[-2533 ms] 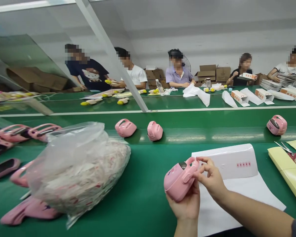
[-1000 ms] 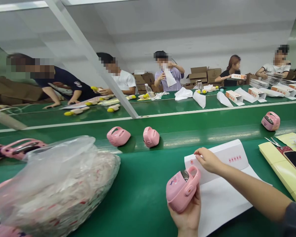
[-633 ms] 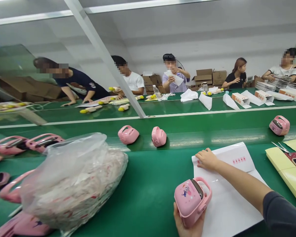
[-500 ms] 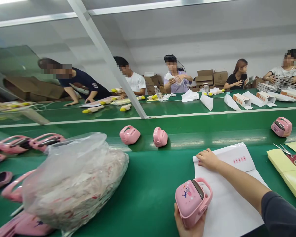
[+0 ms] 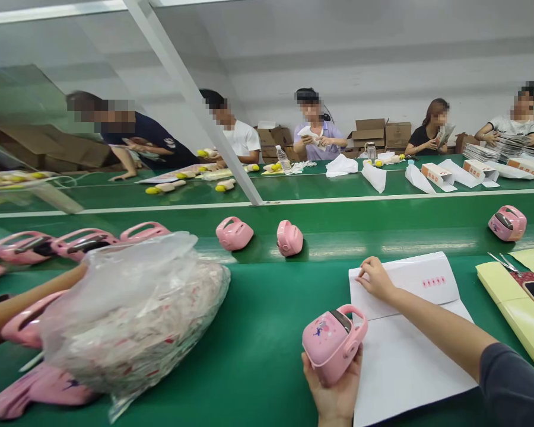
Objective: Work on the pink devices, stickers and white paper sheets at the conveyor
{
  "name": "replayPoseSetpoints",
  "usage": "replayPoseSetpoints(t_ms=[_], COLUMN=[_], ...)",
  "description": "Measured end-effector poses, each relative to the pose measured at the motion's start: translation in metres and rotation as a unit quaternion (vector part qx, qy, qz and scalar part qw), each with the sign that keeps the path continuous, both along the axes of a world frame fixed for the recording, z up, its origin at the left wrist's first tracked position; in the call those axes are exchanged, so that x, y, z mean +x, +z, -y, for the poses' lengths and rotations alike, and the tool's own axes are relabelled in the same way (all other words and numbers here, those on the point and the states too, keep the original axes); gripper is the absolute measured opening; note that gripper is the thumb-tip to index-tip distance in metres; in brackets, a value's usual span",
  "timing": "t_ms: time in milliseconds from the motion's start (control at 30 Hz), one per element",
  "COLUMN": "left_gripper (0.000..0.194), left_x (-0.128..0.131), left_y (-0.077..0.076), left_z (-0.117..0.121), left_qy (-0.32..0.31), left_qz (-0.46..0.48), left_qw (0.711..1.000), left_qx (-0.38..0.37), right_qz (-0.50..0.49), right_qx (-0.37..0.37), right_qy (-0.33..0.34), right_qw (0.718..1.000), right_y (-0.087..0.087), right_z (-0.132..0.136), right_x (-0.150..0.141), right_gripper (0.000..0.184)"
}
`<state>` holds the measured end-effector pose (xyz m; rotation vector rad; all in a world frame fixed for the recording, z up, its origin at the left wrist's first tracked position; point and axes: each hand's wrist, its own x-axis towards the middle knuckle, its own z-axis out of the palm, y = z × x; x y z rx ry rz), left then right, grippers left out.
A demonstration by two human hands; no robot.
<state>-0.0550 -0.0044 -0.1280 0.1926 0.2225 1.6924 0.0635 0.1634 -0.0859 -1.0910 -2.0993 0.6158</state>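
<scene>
My left hand (image 5: 333,385) cradles a small pink case (image 5: 327,344) from below. The case has rounded corners, a carry handle, a dark panel on top and a printed picture on its face. My right hand (image 5: 376,279) is over the upper left of a white sheet (image 5: 409,350), thumb and fingers pinched together; whatever is between them is too small to make out. A row of small pink-red stickers (image 5: 434,281) shows on the sheet's folded top part, right of that hand.
A clear plastic bag of small pieces (image 5: 151,326) lies left, with more pink cases around it. A co-worker's arm (image 5: 31,302) reaches behind it. Pink cases (image 5: 234,233) stand along the green belt (image 5: 374,225). Yellow paper (image 5: 511,308), tweezers and a phone lie right.
My right hand has lifted slightly from the sheet, its fingers now pinched. My left hand has shifted the pink case a little left and up. A co-worker's arm has come in at left.
</scene>
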Motion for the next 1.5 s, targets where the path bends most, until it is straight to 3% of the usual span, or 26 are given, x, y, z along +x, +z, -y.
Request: replayPoseSetpoints(t_ms=[100, 167, 233, 300, 333, 467, 567, 633, 833, 900, 967, 1033, 1133, 1200, 1233, 1300, 1367, 1433, 1500], left_gripper=[0.049, 0.079, 0.103, 0.105, 0.101, 0.096, 0.094, 0.094, 0.095, 0.094, 0.093, 0.09, 0.088, 0.087, 0.087, 0.086, 0.082, 0.075, 0.071], left_x=[-0.006, -0.008, -0.01, -0.014, -0.016, -0.025, -0.025, -0.024, -0.023, -0.022, -0.021, -0.02, -0.021, -0.022, -0.022, -0.022, -0.021, -0.019, -0.017], left_y=[0.021, 0.039, 0.053, 0.06, 0.061, 0.056, 0.054, 0.054, 0.05, 0.051, 0.052, 0.053, 0.051, 0.049, 0.048, 0.049, 0.054, 0.063, 0.073], left_z=[0.003, 0.006, 0.007, 0.007, 0.006, 0.003, 0.002, 0.002, 0.003, 0.002, 0.002, 0.003, 0.004, 0.004, 0.004, 0.004, 0.004, 0.005, 0.006], left_qy=[0.06, 0.088, 0.119, 0.109, 0.086, -0.003, -0.01, -0.002, 0.062, 0.085, 0.101, 0.114, 0.119, 0.114, 0.112, 0.119, 0.144, 0.171, 0.19], left_qz=[-0.131, -0.261, -0.36, -0.405, -0.421, -0.498, -0.473, -0.505, -0.728, -0.754, -0.766, -0.776, -0.783, -0.785, -0.788, -0.791, -0.787, -0.788, -0.796], left_qw=[0.988, 0.959, 0.924, 0.907, 0.902, 0.867, 0.879, 0.862, 0.67, 0.632, 0.613, 0.599, 0.591, 0.587, 0.581, 0.57, 0.562, 0.535, 0.486], left_qx=[-0.057, -0.06, -0.055, -0.043, -0.034, -0.021, -0.054, -0.045, 0.132, 0.16, 0.164, 0.163, 0.152, 0.16, 0.169, 0.187, 0.21, 0.253, 0.307], right_qz=[-0.07, -0.113, -0.157, -0.169, -0.161, -0.14, -0.133, -0.125, -0.071, -0.05, -0.03, -0.008, 0.036, 0.063, 0.068, 0.052, 0.012, -0.033, -0.086], right_qx=[-0.053, -0.129, -0.225, -0.256, -0.245, -0.226, -0.237, -0.238, -0.26, -0.25, -0.229, -0.173, 0.005, 0.1, 0.108, 0.049, -0.072, -0.207, -0.312], right_qy=[0.006, 0.071, 0.157, 0.195, 0.192, 0.162, 0.146, 0.141, 0.126, 0.124, 0.129, 0.145, 0.167, 0.169, 0.166, 0.16, 0.162, 0.18, 0.194], right_qw=[0.996, 0.983, 0.949, 0.932, 0.936, 0.95, 0.951, 0.953, 0.955, 0.959, 0.964, 0.974, 0.985, 0.978, 0.978, 0.984, 0.984, 0.961, 0.926], right_y=[0.038, 0.066, 0.089, 0.103, 0.106, 0.106, 0.104, 0.106, 0.116, 0.119, 0.118, 0.113, 0.099, 0.09, 0.087, 0.085, 0.086, 0.089, 0.09], right_z=[0.022, 0.041, 0.06, 0.076, 0.081, 0.091, 0.094, 0.097, 0.1, 0.1, 0.1, 0.102, 0.109, 0.113, 0.114, 0.114, 0.111, 0.108, 0.109], right_x=[0.006, 0.013, 0.02, 0.025, 0.026, 0.028, 0.03, 0.031, 0.032, 0.032, 0.033, 0.034, 0.039, 0.043, 0.045, 0.048, 0.049, 0.049, 0.048], right_gripper=[0.014, 0.023, 0.027, 0.026, 0.024, 0.016, 0.012, 0.011, 0.013, 0.012, 0.012, 0.011, 0.007, 0.018, 0.025, 0.048, 0.075, 0.09, 0.094])
